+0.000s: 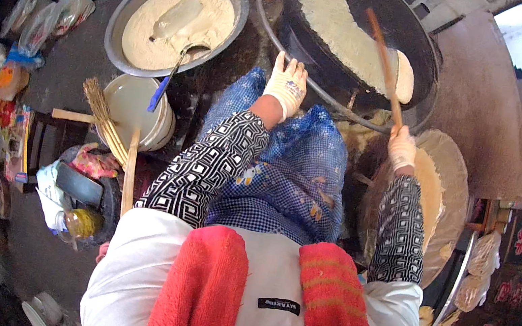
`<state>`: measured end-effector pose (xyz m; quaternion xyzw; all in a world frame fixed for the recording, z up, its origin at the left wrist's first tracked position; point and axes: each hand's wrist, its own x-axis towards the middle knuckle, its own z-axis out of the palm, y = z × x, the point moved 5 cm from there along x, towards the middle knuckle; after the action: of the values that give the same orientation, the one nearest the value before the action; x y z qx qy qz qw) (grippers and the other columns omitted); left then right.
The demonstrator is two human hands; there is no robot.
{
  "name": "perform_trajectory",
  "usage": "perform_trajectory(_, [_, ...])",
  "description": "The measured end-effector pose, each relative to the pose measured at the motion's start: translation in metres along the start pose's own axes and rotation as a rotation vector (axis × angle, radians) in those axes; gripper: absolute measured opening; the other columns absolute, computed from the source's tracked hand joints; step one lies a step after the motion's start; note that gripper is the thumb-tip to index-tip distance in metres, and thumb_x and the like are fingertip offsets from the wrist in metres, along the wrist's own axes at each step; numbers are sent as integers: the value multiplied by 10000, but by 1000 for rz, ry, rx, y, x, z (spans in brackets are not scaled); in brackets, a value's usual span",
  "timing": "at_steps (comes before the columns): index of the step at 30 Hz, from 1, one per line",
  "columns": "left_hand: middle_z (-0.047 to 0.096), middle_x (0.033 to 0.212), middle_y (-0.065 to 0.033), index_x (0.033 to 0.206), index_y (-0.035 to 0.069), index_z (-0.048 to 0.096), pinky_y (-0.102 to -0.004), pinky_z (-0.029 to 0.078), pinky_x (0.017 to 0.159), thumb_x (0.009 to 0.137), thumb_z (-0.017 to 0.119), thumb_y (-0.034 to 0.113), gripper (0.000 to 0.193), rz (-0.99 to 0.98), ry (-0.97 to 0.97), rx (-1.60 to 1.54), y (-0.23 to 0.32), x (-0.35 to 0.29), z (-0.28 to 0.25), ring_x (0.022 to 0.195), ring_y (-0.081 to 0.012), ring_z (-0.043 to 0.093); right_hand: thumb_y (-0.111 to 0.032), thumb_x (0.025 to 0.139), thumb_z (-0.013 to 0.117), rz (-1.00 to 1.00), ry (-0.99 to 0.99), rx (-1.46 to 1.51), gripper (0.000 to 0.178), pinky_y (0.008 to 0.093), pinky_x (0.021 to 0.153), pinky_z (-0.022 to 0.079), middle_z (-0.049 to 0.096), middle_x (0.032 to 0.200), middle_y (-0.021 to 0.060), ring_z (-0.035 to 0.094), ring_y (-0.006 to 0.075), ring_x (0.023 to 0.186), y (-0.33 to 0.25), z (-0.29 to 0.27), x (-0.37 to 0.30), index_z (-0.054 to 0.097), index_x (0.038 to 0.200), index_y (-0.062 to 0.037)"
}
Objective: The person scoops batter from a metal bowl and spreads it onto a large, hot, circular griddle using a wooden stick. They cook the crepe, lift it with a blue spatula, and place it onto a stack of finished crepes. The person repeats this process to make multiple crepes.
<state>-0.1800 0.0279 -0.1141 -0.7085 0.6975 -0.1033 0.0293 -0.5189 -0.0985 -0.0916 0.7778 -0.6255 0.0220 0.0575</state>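
My right hand [401, 148], in a pale glove, is closed round the lower end of a long flat wooden spreader [384, 63]. The spreader slants over a large round black griddle [389, 0]. Pale batter [340, 29] covers a wide curved band of the griddle, and a thicker lump of batter [405, 78] lies right of the spreader. My left hand [287, 85], also gloved, has its fingers stretched out beside the metal ring [265, 20] around the griddle. Nothing shows in it; whether it touches the ring, I cannot tell.
At left stands a metal basin [117, 21] of batter holding a ladle with a blue handle [161, 89]. Below it is a white bucket [161, 127] with a straw brush [105, 112]. Thin flatbread [433, 190] lies at right, near a brown board [483, 96].
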Motion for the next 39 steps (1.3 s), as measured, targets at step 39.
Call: perform_trajectory(39, [455,1476,-156,1398,-22,475,-579,121,1176,933,455,261,545,1,167,-9,25,-5,2,1409,-313,375,-420,985,489,48,30,46,379,566,743,485,654,885,295,623,493,893,49,32,-12,582,984,-52])
